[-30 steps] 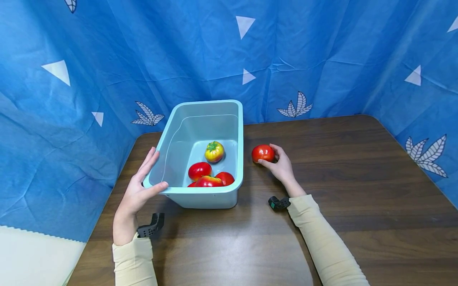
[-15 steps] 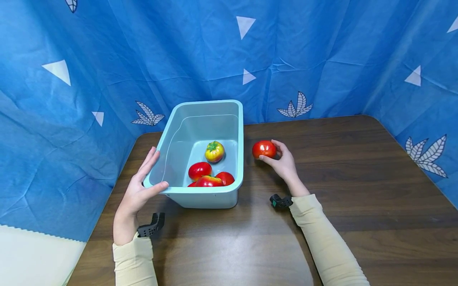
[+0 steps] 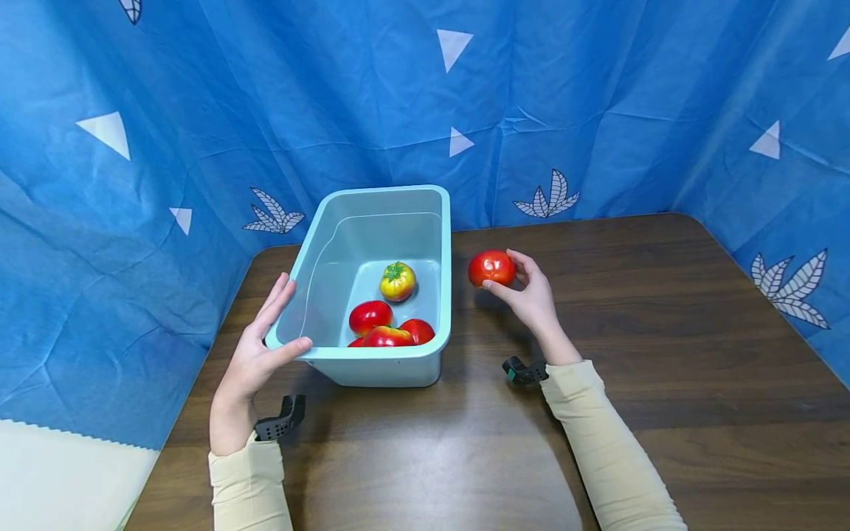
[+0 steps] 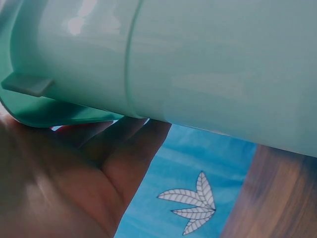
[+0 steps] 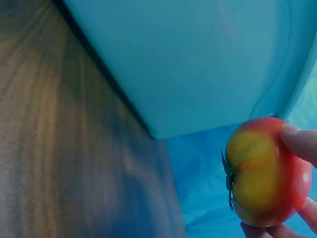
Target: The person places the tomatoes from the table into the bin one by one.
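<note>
My right hand (image 3: 533,295) pinches a glossy tomato (image 3: 491,268) between thumb and fingers, just right of the bin. In the right wrist view the tomato (image 5: 260,173) shows a yellow-and-red side and a green stem, turned sideways. My left hand (image 3: 255,343) rests on the near left corner of the pale blue plastic bin (image 3: 446,295), thumb on the front rim and fingers straight along the left side. Inside the bin lie a yellow-red tomato (image 3: 398,282), a red oval fruit (image 3: 370,317) and several red ones, including a red-yellow one (image 3: 387,337), partly hidden by the front wall.
The bin stands on a dark wooden table (image 3: 664,332), toward its left side. A blue patterned curtain (image 3: 564,96) hangs behind and around the table. Black wrist mounts (image 3: 282,419) sit below both hands.
My right hand has moved up and slightly right in the head view, carrying the tomato away from me. My left hand and the bin have stayed in place.
</note>
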Demonstrator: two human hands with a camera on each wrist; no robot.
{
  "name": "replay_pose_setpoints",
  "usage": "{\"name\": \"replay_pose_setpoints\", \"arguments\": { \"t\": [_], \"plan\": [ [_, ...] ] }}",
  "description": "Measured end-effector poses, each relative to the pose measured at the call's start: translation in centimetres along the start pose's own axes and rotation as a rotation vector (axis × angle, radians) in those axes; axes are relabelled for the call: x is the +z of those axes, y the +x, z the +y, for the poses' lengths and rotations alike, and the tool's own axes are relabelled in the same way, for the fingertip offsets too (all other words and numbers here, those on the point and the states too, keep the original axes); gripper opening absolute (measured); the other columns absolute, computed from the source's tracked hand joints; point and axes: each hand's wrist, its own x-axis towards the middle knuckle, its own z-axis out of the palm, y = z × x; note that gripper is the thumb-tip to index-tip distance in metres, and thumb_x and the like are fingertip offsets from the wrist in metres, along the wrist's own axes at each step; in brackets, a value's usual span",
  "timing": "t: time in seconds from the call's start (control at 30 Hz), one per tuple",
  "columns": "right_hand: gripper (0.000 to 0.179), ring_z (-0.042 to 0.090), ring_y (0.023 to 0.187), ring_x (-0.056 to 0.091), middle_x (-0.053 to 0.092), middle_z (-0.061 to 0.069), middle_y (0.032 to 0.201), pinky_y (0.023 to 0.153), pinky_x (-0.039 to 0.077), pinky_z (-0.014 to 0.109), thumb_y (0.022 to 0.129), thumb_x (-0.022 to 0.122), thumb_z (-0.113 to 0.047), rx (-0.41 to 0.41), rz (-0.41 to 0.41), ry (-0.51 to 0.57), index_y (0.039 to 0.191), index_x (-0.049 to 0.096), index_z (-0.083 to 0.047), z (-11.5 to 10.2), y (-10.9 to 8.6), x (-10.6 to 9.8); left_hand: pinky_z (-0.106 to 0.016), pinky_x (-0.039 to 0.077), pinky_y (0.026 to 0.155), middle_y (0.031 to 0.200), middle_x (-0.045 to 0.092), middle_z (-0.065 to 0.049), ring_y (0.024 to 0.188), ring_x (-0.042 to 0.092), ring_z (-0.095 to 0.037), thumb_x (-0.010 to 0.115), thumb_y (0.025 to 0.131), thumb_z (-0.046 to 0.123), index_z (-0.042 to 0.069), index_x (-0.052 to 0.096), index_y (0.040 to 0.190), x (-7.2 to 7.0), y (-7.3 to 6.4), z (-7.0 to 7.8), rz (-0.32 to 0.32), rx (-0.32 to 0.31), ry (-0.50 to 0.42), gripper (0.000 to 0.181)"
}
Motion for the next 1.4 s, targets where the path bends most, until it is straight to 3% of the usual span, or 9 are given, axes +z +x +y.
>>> {"name": "replay_pose_setpoints", "arguments": {
  "t": [0.37, 0.97, 1.1, 1.4],
  "plan": [
    [0.071, 0.029, 0.124, 0.043, 0.046, 0.01, 0.138, 0.099, 0.037, 0.051, 0.079, 0.076, -0.026, -0.056, 0.02, 0.005, 0.14, 0.041, -0.012, -1.7, -0.5, -0.6, -0.025, 0.041, 0.092, 0.156, 0.014, 0.006, 0.139, 0.017, -0.032, 0.068, 0.077, -0.003, 0.016, 0.032, 0.147, 0.1, -0.1, 0.0, 0.01, -0.006, 0.008, 0.082],
    [0.067, 0.024, 0.121, 0.046, 0.05, 0.004, 0.136, 0.097, 0.04, 0.047, 0.079, 0.076, -0.021, -0.194, 0.058, 0.043, 0.139, 0.045, -0.014, -4.9, -2.0, -1.4, -0.02, 0.041, 0.09, 0.156, 0.014, 0.005, 0.139, 0.016, -0.033, 0.066, 0.077, -0.005, 0.016, 0.032, 0.147, 0.0, -0.1, -0.2, 0.003, 0.001, 0.005, 0.081],
    [0.065, 0.023, 0.122, 0.046, 0.049, 0.003, 0.136, 0.098, 0.039, 0.046, 0.08, 0.075, -0.018, -0.213, 0.057, 0.055, 0.138, 0.046, -0.013, -5.8, -2.5, -1.4, -0.025, 0.041, 0.092, 0.156, 0.014, 0.006, 0.139, 0.016, -0.033, 0.067, 0.077, -0.004, 0.017, 0.032, 0.147, 0.0, -0.1, -0.1, 0.007, -0.003, 0.009, 0.081],
    [0.062, 0.031, 0.122, 0.046, 0.048, 0.016, 0.136, 0.099, 0.038, 0.049, 0.082, 0.072, -0.007, -0.232, 0.033, 0.049, 0.137, 0.044, 0.0, -10.0, -5.0, -1.3, -0.041, 0.038, 0.096, 0.156, 0.014, 0.007, 0.139, 0.016, -0.032, 0.067, 0.077, -0.002, 0.018, 0.031, 0.148, 0.1, -0.1, -0.1, 0.01, -0.016, 0.024, 0.082]
  ]
}}
